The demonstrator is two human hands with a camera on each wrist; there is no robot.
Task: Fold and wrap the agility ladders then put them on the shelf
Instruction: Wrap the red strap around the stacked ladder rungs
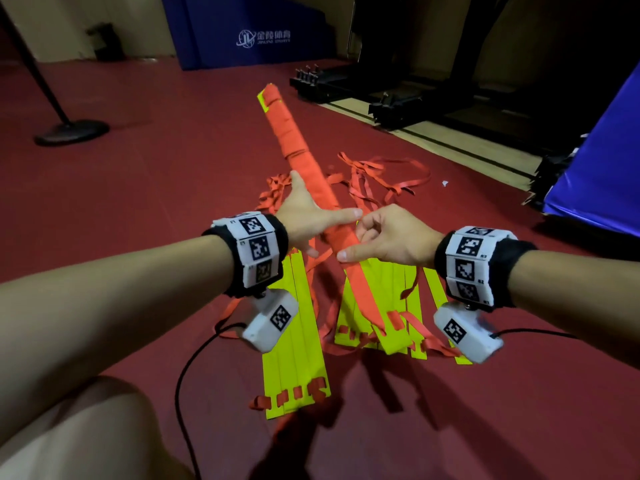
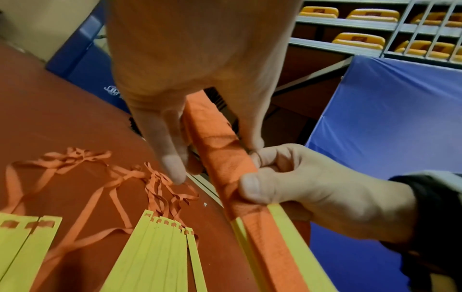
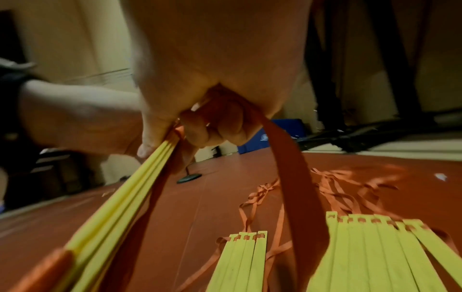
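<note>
A bundle of yellow ladder rungs wrapped in orange strap [image 1: 301, 143] is held up slantwise above the red floor. My left hand [image 1: 311, 216] straddles its middle, thumb across the top and fingers on the other side [image 2: 172, 158]. My right hand [image 1: 384, 233] grips the bundle [image 2: 220, 158] just below, thumb pressed on the wrap [image 2: 250, 185]. In the right wrist view its curled fingers [image 3: 212, 128] also hold a loose orange strap [image 3: 287, 158] beside the yellow rungs [image 3: 130, 197]. Two flat sets of unwrapped yellow rungs [image 1: 294, 341] [image 1: 391, 292] lie below with tangled orange straps [image 1: 381, 178].
Blue mats stand at the back [image 1: 242, 29] and at the right [image 1: 606, 150]. A black stand base [image 1: 72, 131] sits at the left, black equipment [image 1: 346, 84] beyond the bundle. Shelves with yellow items [image 2: 362, 37] show in the left wrist view. A black cable [image 1: 187, 393] trails by my knee.
</note>
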